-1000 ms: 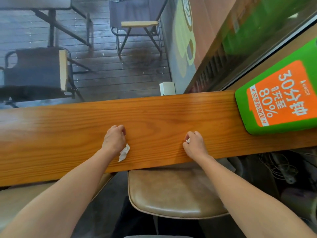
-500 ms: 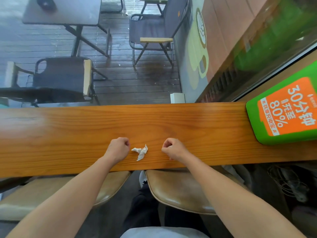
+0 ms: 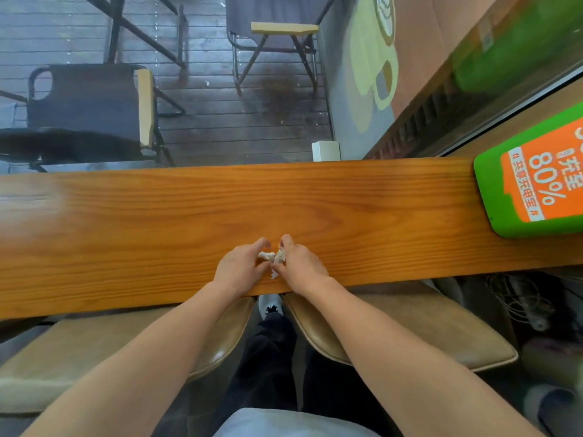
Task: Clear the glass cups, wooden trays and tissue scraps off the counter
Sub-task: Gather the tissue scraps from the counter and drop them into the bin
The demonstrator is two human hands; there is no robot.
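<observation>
We see the tissue scraps [image 3: 275, 257] on the counter [image 3: 126, 222] between our left hand [image 3: 240, 269] and right hand [image 3: 300, 264], both pinching them.

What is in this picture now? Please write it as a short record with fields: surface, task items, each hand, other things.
surface: long wooden counter
task items: white tissue scraps, gathered between both hands near the counter's front edge
cups and trays: none in view
left hand: on the counter, fingertips touching the scraps
right hand: on the counter, fingers pinching the scraps
other things: green and orange box at the counter's right end; tan stool seats below the counter
</observation>
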